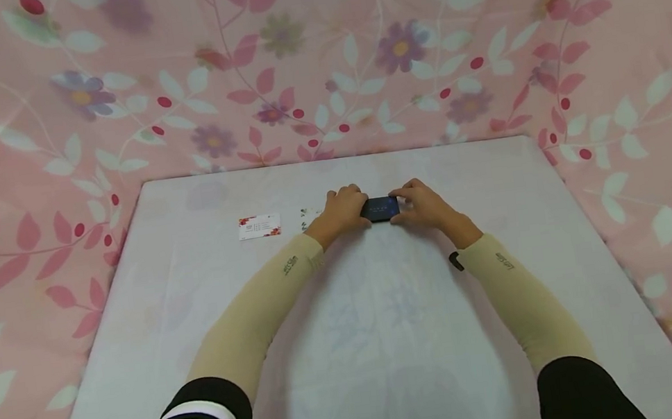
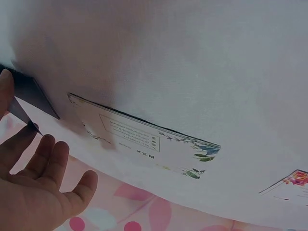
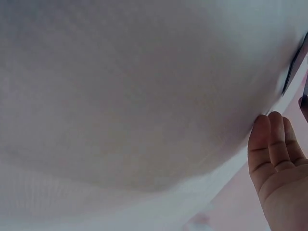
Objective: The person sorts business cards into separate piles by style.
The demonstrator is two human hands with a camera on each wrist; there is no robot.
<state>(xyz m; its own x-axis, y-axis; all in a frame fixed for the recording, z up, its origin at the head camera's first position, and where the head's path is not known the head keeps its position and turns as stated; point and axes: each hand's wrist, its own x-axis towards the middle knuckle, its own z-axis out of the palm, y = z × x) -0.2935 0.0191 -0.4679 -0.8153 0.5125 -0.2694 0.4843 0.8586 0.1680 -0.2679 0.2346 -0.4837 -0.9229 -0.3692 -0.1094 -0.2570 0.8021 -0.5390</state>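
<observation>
Both hands are at a dark blue card [image 1: 380,209] toward the far side of the table. My left hand [image 1: 341,210] pinches its left end. At the right end, thumb and forefinger of my right hand [image 1: 426,207] grip the edge, the other fingers reaching down to the cloth in the right wrist view. Below the lifted card, more dark blue cards [image 2: 36,94] lie on the table in the left wrist view. Beside the left hand is a white card stack with leaf print [image 2: 139,132], partly covered by that hand in the head view.
Farther left lies a white card with red flowers [image 1: 259,226]. A white cloth covers the table [image 1: 378,344], whose far edge runs just beyond the hands. Pink floral curtain [image 1: 317,58] stands behind and at both sides.
</observation>
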